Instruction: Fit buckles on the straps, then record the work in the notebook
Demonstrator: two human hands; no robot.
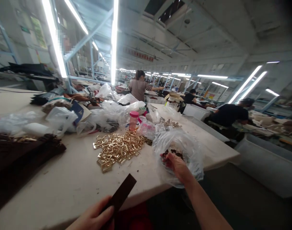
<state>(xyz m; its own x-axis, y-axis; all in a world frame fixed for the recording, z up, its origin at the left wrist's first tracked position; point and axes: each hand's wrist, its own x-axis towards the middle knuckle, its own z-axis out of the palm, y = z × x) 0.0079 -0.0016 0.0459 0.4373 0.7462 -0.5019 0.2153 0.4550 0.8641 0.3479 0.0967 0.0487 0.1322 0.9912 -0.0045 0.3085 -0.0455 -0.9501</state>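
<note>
The strip [124, 191] is in the person's left hand [98, 214], just past the near edge of the table [81, 182] in this view, tilted with its free end up and to the right. The left hand is closed on its lower part, thumb on top. The part that shows is flat, dark and plain, with no metal on it; the end inside the grip is hidden.

The right hand [176, 164] reaches into the open mouth of a clear bag [193, 143] at the table's edge, among small dark pieces [176, 152]. Its fingers are drawn in narrow, but whether they hold a piece cannot be told.

As far as can be judged, work on this strip is at an early point: strip and pieces are well apart, and nothing visible is joined to it. Left of the bag, gold fittings [122, 148] lie loose in a broad heap, with a pink-lidded jar [133, 121] just behind. A brown stack [23, 163] lies at the far left; it is too dark to say whether any of it is finished.
</note>
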